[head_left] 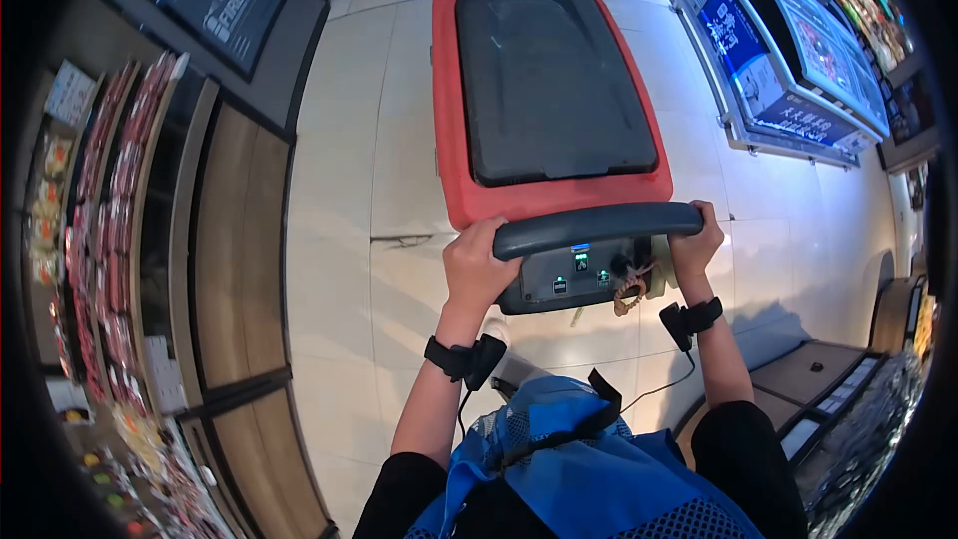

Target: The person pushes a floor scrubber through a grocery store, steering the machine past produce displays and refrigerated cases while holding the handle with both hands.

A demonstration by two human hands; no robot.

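A blue vest (589,469) sits below the handlebar (597,225); left hand (479,265) and right hand (696,240) clamp its ends, steering the red floor scrubber (549,90).

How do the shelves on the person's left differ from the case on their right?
The product shelves stand upright with wood-toned panels, packed with small red packets; the freezer case lies low, with slanted glass tops and blue signage. The shelves sit closer to the floor scrubber than the case. Both line the same tiled aisle.
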